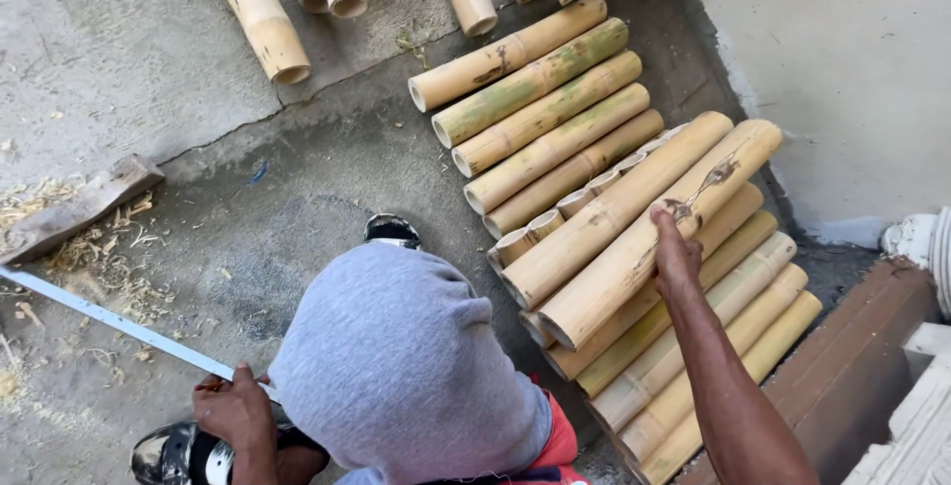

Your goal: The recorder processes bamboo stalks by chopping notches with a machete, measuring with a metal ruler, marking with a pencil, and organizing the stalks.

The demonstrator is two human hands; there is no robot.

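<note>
Right hand (677,252) rests flat, unclenched, on top bamboo pole (659,232). Left hand (235,408) grips one long blade (109,322). Five poles (540,113) laid far, six farther left.

bamboo stack (634,247) right, wood scrap (79,210) left

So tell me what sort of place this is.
Probably an outdoor yard workshop for bamboo work. Cut yellow-green bamboo poles lie stacked on the rough grey concrete floor, pale wood shavings are scattered about, and the left hand holds a long flat metal blade.
</note>
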